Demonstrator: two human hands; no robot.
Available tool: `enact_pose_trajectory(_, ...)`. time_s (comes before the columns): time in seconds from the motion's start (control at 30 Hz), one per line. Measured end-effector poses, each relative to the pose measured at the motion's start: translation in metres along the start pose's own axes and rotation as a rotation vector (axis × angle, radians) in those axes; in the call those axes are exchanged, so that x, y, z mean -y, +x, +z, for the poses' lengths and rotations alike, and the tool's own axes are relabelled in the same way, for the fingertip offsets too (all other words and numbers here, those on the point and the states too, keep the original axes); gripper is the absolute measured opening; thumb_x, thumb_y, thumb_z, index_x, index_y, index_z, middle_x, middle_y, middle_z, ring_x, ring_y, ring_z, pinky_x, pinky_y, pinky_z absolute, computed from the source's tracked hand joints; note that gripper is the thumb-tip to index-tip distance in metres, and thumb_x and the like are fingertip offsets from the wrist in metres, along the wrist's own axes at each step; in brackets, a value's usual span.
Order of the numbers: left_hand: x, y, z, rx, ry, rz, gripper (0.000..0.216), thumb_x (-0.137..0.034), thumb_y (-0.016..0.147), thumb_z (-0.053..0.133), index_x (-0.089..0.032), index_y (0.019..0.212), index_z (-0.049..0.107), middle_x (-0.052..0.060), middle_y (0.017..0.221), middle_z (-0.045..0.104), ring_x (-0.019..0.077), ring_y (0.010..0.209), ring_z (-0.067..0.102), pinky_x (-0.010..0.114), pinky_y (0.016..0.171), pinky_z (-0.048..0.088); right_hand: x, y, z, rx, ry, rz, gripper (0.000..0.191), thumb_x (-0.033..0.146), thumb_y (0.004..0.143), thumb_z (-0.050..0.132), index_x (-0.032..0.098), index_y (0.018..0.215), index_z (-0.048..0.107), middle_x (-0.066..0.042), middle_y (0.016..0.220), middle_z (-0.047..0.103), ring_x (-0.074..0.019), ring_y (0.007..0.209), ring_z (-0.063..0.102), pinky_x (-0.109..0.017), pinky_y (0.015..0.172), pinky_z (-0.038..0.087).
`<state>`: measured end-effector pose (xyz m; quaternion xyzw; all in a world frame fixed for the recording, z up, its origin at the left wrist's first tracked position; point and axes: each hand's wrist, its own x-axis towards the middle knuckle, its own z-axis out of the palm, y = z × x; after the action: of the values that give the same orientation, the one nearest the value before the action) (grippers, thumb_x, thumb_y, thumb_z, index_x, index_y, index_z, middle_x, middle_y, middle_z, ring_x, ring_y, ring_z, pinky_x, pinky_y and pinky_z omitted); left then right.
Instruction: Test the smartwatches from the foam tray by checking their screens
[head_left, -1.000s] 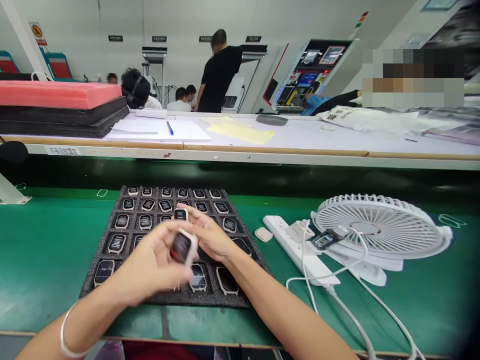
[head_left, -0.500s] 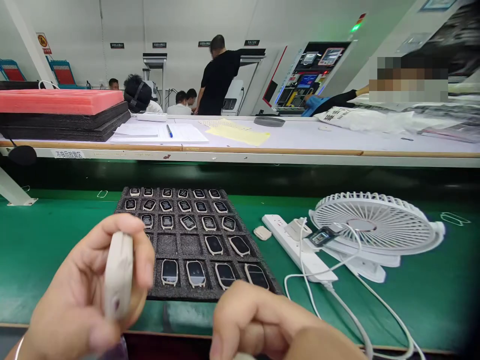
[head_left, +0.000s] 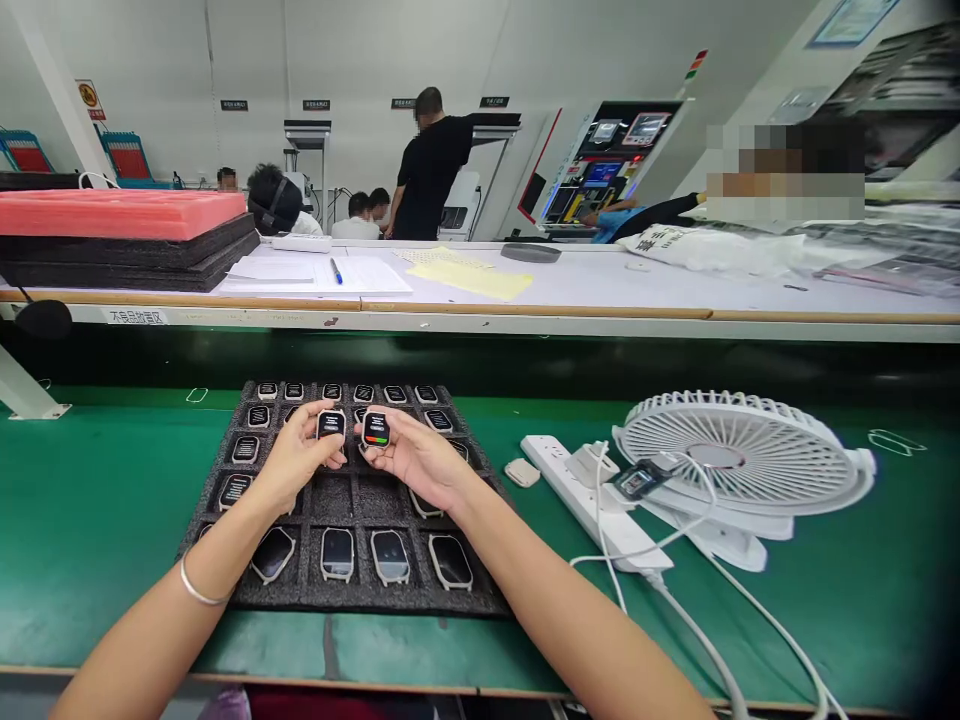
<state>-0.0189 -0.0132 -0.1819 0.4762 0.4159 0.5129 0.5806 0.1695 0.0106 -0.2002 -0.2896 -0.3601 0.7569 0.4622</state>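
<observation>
My left hand [head_left: 304,452] grips a pale smartwatch body [head_left: 331,425] by its edges, its lit screen showing white text. Beside it, my right hand [head_left: 409,450] holds a second watch body [head_left: 376,430] with white text and a red and green band on its screen. Both watches are held over a dark grey foam tray [head_left: 330,598], apart from each other. Rows of similar strapless watches [head_left: 390,557] lie in the tray's square pockets. Two pockets near the tray's middle are bare. My hands and forearms hide part of the rows.
Right of the tray lie a white power strip [head_left: 592,500] with cables and a white fan [head_left: 720,450]. A small beige piece [head_left: 522,472] sits near the strip. Above runs a shelf [head_left: 570,290] with papers and a pink foam stack [head_left: 127,212]. Several people are beyond.
Both hands have moved forward from close to the camera to above the tray. The left hand's watch has turned from edge-on to screen-up; the right hand's watch screen now shows.
</observation>
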Motion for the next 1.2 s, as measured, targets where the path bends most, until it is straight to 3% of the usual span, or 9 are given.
enact_pose_trajectory(0.23,0.009,-0.003,-0.004,0.026,-0.112,-0.179,0.049,-0.038,0.082,0.068,-0.019,0.125,0.053,0.002,0.088,0.066,0.0151,0.063,0.071,0.028,0.064,0.058,-0.008,-0.004,-0.010,-0.037,-0.019,0.085,0.027,0.040,0.093,0.060,0.018,0.109,0.062,-0.009,0.092,0.074,-0.0174,0.066,0.071,-0.029,0.062,0.054)
enact_pose_trajectory(0.43,0.010,-0.003,-0.004,0.043,-0.120,-0.160,0.039,-0.046,0.084,0.064,-0.018,0.110,0.057,0.004,0.090,0.070,0.0169,0.064,0.072,0.029,0.064,0.058,-0.009,-0.008,-0.005,-0.065,-0.073,0.041,0.025,0.037,0.091,0.063,0.019,0.108,0.063,-0.007,0.093,0.074,-0.0170,0.064,0.072,-0.026,0.058,0.053)
enact_pose_trajectory(0.67,0.013,-0.003,-0.005,0.042,-0.106,-0.173,0.038,-0.048,0.086,0.061,-0.018,0.109,0.058,0.006,0.092,0.071,0.0181,0.065,0.072,0.032,0.066,0.059,-0.009,-0.012,-0.002,-0.025,-0.087,-0.009,0.028,0.038,0.087,0.068,0.019,0.106,0.062,-0.007,0.092,0.074,-0.0157,0.061,0.069,-0.026,0.054,0.051)
enact_pose_trajectory(0.77,0.014,-0.004,-0.005,0.057,-0.130,-0.168,0.039,-0.044,0.085,0.062,-0.018,0.114,0.059,0.007,0.094,0.071,0.0185,0.067,0.072,0.033,0.067,0.059,-0.010,-0.012,-0.002,-0.012,-0.076,-0.010,0.029,0.033,0.082,0.072,0.019,0.105,0.062,-0.007,0.094,0.074,-0.0156,0.063,0.070,-0.027,0.057,0.053)
enact_pose_trajectory(0.97,0.018,-0.005,-0.005,0.061,-0.125,-0.126,0.050,-0.021,0.073,0.070,-0.020,0.122,0.059,0.004,0.100,0.071,0.0167,0.069,0.073,0.033,0.072,0.060,-0.013,-0.013,-0.003,0.018,-0.094,-0.053,0.040,0.013,0.070,0.072,0.020,0.108,0.061,-0.002,0.088,0.073,-0.0150,0.068,0.071,-0.027,0.066,0.054)
enact_pose_trajectory(1.2,0.020,-0.005,-0.005,0.057,-0.086,-0.101,0.053,-0.017,0.071,0.068,-0.020,0.124,0.059,0.005,0.105,0.070,0.0165,0.070,0.073,0.033,0.072,0.061,-0.013,-0.014,-0.003,0.038,-0.112,-0.062,0.043,0.009,0.069,0.069,0.019,0.110,0.061,-0.001,0.086,0.072,-0.0150,0.071,0.072,-0.027,0.068,0.055)
